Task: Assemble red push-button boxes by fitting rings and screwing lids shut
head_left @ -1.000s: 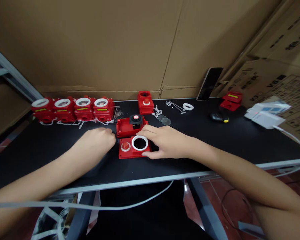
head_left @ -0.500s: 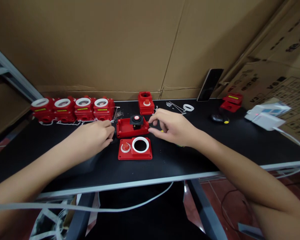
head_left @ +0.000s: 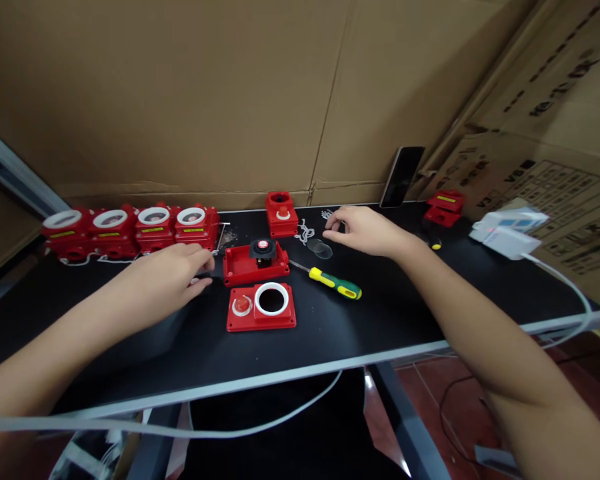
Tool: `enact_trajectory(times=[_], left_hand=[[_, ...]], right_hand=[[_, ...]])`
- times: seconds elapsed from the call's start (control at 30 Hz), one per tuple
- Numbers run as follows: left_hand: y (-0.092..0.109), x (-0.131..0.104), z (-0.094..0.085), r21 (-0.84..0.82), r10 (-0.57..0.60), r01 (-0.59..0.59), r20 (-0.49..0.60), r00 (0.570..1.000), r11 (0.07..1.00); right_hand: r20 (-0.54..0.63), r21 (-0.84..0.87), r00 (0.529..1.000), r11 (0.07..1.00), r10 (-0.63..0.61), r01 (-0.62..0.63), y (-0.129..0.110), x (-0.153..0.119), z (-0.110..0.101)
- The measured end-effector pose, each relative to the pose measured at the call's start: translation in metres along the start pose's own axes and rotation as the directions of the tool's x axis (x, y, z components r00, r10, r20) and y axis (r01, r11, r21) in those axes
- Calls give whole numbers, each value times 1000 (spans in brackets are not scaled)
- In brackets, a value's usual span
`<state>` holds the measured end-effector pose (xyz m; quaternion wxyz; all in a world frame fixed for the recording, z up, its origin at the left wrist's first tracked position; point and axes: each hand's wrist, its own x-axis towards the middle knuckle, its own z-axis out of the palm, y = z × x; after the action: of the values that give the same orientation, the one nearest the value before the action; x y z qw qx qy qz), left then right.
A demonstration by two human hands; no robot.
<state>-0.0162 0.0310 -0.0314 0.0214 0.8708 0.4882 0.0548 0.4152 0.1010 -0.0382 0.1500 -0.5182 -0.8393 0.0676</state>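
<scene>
My left hand (head_left: 177, 277) hovers left of the open red box base (head_left: 237, 265), thumb and fingers apart, nothing clearly visible between them. A black switch-like part with a round red-and-white top (head_left: 263, 249) sits in that base. In front lies its red cover (head_left: 240, 323), with a white ring (head_left: 272, 299) and a red button (head_left: 241, 305). My right hand (head_left: 367, 230) reaches over the back of the table, fingers bent and thumb apart, beside small white pieces (head_left: 326, 214). Below it lie clear round discs (head_left: 321, 249) and a green-and-yellow screwdriver (head_left: 336, 283).
Several red boxes with white rings (head_left: 153, 230) line the back left. Another red box (head_left: 281, 217) stands at the back, with white cord (head_left: 305, 231) beside it. A phone (head_left: 403, 177) leans on the cardboard. A white device (head_left: 510, 230) with a cable stands at right.
My right hand has left the red base's right end and moved right and back, uncovering the screwdriver and clear discs. My left hand has drawn slightly left, its fingers parting. The view has shifted.
</scene>
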Motion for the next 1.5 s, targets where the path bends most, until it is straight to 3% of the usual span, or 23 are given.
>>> enact_trajectory(times=[0.1,0.17,0.37,0.5,0.6,0.73,0.87,1.2,1.5], left_hand=[[16,5,5,-78,3,-15,-155,988,997],[24,11,14,-142,26,-54,-194,981,988],[27,27,41,-292,39,-85,-158,987,953],[27,29,42,-278,93,-136,-164,982,951],[30,28,40,-269,125,-170,-179,976,948],[32,27,41,-287,157,-215,-211,965,933],[32,26,43,-285,172,-239,-240,955,928],[28,29,48,-251,242,-332,-332,912,909],[31,28,47,-277,224,-323,-337,914,905]], right_hand=[[167,0,985,999,-33,33,0,-1,2],[199,-7,978,998,-59,62,-4,-1,5],[202,-24,978,998,-57,63,-14,-4,4],[109,38,993,999,-37,33,-21,-8,1],[-49,191,991,973,-123,130,-34,-10,5],[-232,380,946,874,-227,303,-57,-11,19],[-350,325,874,832,-337,451,-74,-10,33],[-458,148,749,789,-479,596,-84,4,50],[-404,186,780,792,-478,581,-84,6,57]])
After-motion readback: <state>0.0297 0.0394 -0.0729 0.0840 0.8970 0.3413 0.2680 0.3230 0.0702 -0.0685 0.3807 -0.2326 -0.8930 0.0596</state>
